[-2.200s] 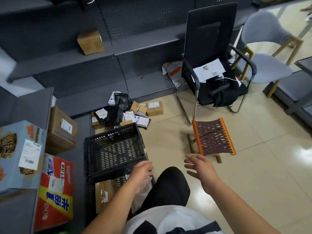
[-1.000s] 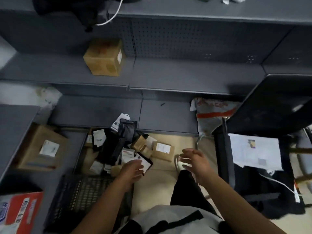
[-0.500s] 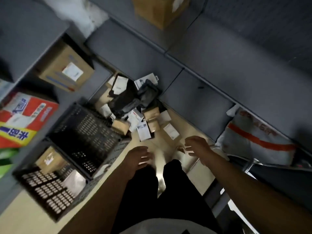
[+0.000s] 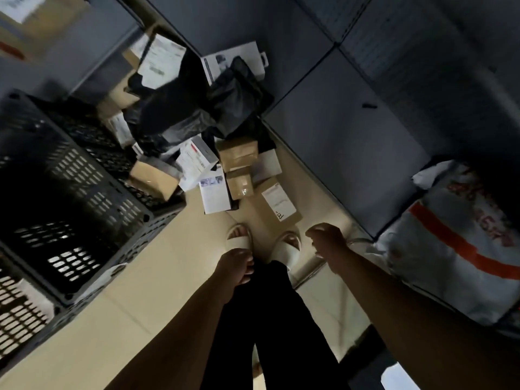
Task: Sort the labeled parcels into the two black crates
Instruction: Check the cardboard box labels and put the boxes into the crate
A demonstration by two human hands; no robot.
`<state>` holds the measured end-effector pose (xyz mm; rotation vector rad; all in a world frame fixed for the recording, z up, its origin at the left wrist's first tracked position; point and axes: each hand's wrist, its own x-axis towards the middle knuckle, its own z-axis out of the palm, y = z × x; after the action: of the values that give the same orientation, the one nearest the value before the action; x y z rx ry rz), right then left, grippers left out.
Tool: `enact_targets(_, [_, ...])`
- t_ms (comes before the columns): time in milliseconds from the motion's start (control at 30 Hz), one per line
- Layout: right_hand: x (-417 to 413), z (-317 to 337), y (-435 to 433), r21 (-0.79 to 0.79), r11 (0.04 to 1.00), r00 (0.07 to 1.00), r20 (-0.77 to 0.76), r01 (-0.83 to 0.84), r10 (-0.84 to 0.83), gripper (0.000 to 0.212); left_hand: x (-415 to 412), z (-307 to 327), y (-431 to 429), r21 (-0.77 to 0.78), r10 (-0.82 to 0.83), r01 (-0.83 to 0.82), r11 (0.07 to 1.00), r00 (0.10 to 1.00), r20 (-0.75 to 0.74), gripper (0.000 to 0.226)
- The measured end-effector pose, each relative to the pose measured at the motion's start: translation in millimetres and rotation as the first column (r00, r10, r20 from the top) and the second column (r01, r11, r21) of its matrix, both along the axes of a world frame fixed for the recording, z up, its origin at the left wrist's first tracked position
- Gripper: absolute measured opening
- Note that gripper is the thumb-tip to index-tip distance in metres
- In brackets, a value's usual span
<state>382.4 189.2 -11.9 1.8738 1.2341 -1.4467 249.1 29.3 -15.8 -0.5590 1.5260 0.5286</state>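
A heap of labelled parcels lies on the floor against the grey shelving base: black poly bags (image 4: 180,114), small brown boxes (image 4: 239,156), white boxes (image 4: 215,194) and a flat brown box with a white label (image 4: 278,202) nearest my feet. A black slatted crate (image 4: 70,192) stands at the left; a second crate's rim (image 4: 19,311) shows below it at the lower left. My left hand (image 4: 236,266) hangs over my leg, fingers loosely curled, holding nothing. My right hand (image 4: 327,243) hovers just right of my feet, fingers loosely bent, empty.
Grey metal shelving (image 4: 351,122) runs across the back. A white woven sack with an orange stripe (image 4: 455,249) lies at the right. A brown carton (image 4: 33,21) sits at the top left. My white slippers (image 4: 239,240) stand just short of the parcel heap.
The view has dropped closer to the parcel heap and tilted. Both hands have come down beside my legs and still hold nothing.
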Motion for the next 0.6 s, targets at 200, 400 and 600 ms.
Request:
enact_targets(200, [-33,-159,22,-0.021,0.985,0.984,0.029,-0.174,0.174,0.051,-1,-159,26,-0.018,0.028,-0.029,0.999,0.999,-0.034,0.037])
enact_targets(400, [-62,-282,37,-0.142,0.974,0.984,-0.008,-0.178,0.179,0.080,-1,-266,58,0.047,0.139,-0.139,0.989,0.990,0.003,0.040])
enact_targets(600, [-46,-298,31,-0.217,0.967,0.991,-0.039,-0.137,0.131,0.085,5,-268,69,0.100,0.298,-0.304,0.947,0.952,0.068,0.012])
